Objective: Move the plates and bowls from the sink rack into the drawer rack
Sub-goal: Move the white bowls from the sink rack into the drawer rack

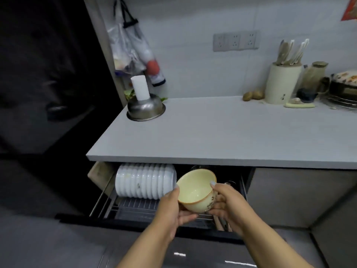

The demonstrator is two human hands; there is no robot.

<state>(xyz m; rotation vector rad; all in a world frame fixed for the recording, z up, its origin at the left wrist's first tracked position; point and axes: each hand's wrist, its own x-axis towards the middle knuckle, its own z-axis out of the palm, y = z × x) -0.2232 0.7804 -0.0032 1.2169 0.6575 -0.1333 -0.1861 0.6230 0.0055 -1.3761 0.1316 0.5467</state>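
A cream bowl (195, 187) with a brown rim is held tilted on its side above the open drawer rack (135, 206), its mouth facing me. My left hand (172, 208) grips its left rim and underside. My right hand (225, 203) grips its right rim with the thumb hooked over the edge. A row of white plates (144, 180) stands on edge in the left part of the drawer rack, just left of the bowl. The sink rack (343, 104) shows only partly at the far right of the counter.
The grey countertop (222, 130) overhangs the drawer. On it sit an upturned steel bowl (145, 108) with a white cup on top, a utensil holder (282, 82), two potatoes (253, 95) and jars. Plastic bags (133, 53) hang on the wall. A dark cabinet front lies below.
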